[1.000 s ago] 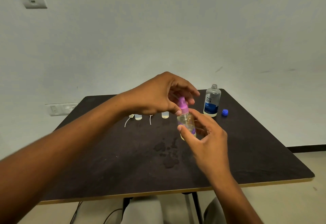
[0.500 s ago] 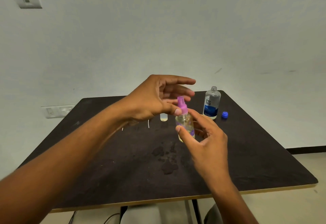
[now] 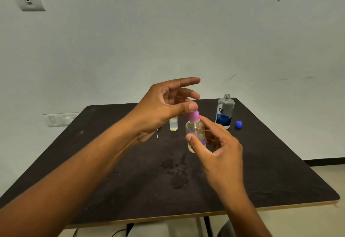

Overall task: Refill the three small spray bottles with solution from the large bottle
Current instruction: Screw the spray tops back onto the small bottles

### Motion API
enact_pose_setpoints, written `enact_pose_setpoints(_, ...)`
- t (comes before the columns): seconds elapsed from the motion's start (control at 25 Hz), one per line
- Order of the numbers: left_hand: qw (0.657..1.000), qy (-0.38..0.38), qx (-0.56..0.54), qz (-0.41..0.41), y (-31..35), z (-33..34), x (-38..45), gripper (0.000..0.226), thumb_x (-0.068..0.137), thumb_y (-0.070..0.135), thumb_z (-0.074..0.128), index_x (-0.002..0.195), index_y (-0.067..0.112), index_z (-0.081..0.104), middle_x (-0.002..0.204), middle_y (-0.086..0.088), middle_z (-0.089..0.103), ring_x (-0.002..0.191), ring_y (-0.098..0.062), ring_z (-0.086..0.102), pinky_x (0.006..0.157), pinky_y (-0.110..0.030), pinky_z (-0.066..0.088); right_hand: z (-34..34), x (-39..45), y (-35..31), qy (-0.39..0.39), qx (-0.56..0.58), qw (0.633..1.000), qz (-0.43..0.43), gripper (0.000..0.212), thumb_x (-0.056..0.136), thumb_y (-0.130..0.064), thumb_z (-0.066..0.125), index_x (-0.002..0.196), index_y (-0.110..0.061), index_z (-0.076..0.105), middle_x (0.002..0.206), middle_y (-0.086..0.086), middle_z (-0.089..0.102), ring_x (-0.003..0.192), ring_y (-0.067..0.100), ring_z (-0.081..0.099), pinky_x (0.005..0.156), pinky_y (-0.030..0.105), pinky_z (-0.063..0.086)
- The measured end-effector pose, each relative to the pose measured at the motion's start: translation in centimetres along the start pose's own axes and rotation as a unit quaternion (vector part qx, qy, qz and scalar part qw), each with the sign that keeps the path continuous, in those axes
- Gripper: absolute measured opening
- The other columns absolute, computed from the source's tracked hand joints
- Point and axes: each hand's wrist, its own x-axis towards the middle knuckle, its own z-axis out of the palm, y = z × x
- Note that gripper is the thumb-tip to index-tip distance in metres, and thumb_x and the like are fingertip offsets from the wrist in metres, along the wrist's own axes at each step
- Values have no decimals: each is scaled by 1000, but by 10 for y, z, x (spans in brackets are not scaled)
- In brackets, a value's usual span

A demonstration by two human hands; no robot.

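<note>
Mostly bare dark table [image 3: 280,171], damp patches [image 3: 177,173] perhaps, pale wall [image 3: 168,31] behind

Small uncapped bottle [image 3: 173,124]: top hidden behind left hand [image 3: 164,106]. White dip tube [image 3: 157,134], at its 9 o'clock: upper end hidden by that hand. Large bottle [image 3: 225,111]: small label print illegible. Surface [image 3: 112,180]: near-left corner cut off.

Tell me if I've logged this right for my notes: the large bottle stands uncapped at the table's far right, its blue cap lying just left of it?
Not quite. The head view shows the blue cap lying just right of the large bottle, not left. The rest holds.
</note>
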Motion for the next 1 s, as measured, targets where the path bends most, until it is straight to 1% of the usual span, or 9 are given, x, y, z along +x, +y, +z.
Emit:
enact_pose_setpoints(0.12,996,67,58,12,-6,11,-4,60,77,9,85,133,22,67,93,-8,75,90,-23,74,88,-38,63,1,1,-3,-4,4,1000,-8,52,84,-25,80,115,-55,52,104,-33,60,102,-16,59,75,2,47)
enact_pose_setpoints(0.24,1000,13,2,-3,-4,5,-3,66,85,-6,75,143,19,57,105,-8,79,103,-19,76,94,-38,60,0,0,0,-5,7,1000,-1,48,84,-29,79,118,-54,55,103,-30,63,103,-10,61,75,5,49)
enact_pose_setpoints(0.32,999,-6,-40,-14,0,2,-3,70,86,-5,74,147,21,52,113,-10,77,109,-21,74,96,-37,59,0,0,1,-7,5,1000,-1,48,85,-30,78,120,-52,56,105,-29,64,104,-8,61,76,5,50)
enact_pose_setpoints(0.48,995,72,72,-3,-5,9,-5,71,74,8,88,137,25,62,94,-11,76,88,-13,73,85,-32,62,1,1,0,-9,14,1000,-9,48,84,-29,78,122,-50,57,107,-28,65,106,-9,61,78,5,50)
enact_pose_setpoints(0.64,999,19,25,-20,-4,4,-5,69,83,0,79,144,24,55,103,-4,80,102,-13,76,91,-29,60,0,1,1,-8,18,1000,-1,48,85,-29,77,120,-54,56,106,-28,65,104,-6,63,77,8,51)
enact_pose_setpoints(0.72,997,48,62,-16,-2,6,-7,56,78,11,86,129,23,67,98,-1,80,94,-10,75,86,-32,63,-1,1,-1,-4,18,1000,-3,49,85,-27,77,118,-56,55,105,-29,65,104,-6,63,78,7,51)
enact_pose_setpoints(0.84,975,105,197,-4,-6,16,-10,24,71,33,91,88,22,79,81,-1,76,71,-14,68,71,-37,60,1,0,-5,-3,19,1000,-13,52,84,-24,79,114,-58,54,104,-29,66,104,-8,63,78,5,49)
enact_pose_setpoints(0.92,971,104,213,-1,-9,18,-10,17,75,34,88,82,22,79,80,1,76,76,-19,71,72,-40,61,2,0,-6,-7,14,1000,-14,52,83,-26,80,112,-60,54,102,-32,66,104,-7,63,79,6,50)
enact_pose_setpoints(1.0,977,77,200,-4,-10,16,-10,12,80,26,85,86,18,79,84,0,78,83,-21,73,79,-44,61,0,-1,-5,-16,18,1000,-8,49,82,-30,80,112,-60,56,104,-34,66,105,-3,65,81,11,53)
